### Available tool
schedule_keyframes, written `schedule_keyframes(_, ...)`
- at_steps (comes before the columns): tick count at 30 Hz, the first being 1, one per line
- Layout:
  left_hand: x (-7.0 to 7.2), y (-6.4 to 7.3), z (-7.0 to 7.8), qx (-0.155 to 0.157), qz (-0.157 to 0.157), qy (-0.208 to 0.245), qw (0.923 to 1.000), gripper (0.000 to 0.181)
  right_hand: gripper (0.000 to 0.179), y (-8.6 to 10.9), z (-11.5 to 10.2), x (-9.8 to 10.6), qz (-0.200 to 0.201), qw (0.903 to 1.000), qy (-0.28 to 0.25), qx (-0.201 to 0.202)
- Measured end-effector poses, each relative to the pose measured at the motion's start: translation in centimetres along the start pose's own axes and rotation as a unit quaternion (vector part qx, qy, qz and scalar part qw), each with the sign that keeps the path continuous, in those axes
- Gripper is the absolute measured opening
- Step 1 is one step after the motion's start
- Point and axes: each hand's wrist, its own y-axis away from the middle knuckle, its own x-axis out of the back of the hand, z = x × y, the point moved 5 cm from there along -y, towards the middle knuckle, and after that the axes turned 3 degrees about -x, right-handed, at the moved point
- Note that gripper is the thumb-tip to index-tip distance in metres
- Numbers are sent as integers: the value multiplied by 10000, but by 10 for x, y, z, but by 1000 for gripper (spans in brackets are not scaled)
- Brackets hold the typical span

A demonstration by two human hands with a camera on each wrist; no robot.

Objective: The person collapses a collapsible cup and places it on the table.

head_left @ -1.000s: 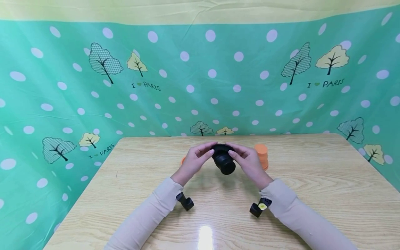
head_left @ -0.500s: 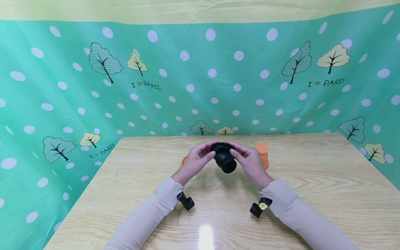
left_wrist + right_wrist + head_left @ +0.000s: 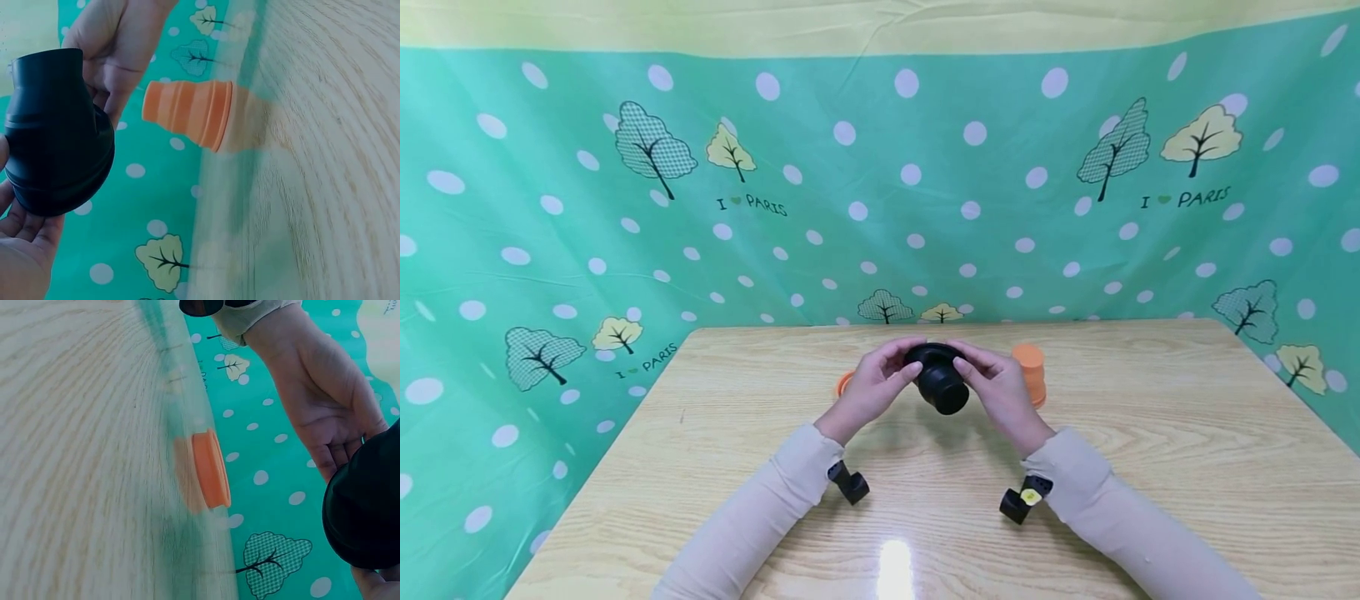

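Observation:
A black collapsible cup point(image 3: 943, 387) with stepped sides is held above the table, tilted, its wide rim away from me and its narrow base toward me. My left hand point(image 3: 874, 382) grips the rim on the left, with the thumb on the near side. On the right, my right hand point(image 3: 998, 388) holds the same rim, its thumb also in front. In the left wrist view the black cup point(image 3: 56, 134) shows a bulging, partly folded side. The fingertips behind the rim are mostly hidden in the head view.
Just beyond my right hand, a stepped orange cup point(image 3: 1030, 375) stands wide rim down on the wooden table point(image 3: 745, 492). A low orange ring-shaped piece point(image 3: 210, 469) lies behind my left hand. A green dotted cloth point(image 3: 820, 192) hangs behind the table.
The black cup has tipped slightly, its base shifting a little up and right. Both hands keep their hold on the rim. Slightly more of the low orange piece shows.

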Motion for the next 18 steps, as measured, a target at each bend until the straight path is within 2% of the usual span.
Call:
schedule_keyframes(8,-3,1,-3,58,2,-355,9994,37,37,1,7,2,-16,9997,165,-192)
schedule_keyframes(14,-4,-1,-7,-161,154,-908,9956,32,36,1,9,1,-9,9994,119,-310)
schedule_keyframes(18,-2,-1,-8,-227,303,-939,9949,31,35,1,6,-1,-37,9995,77,-293)
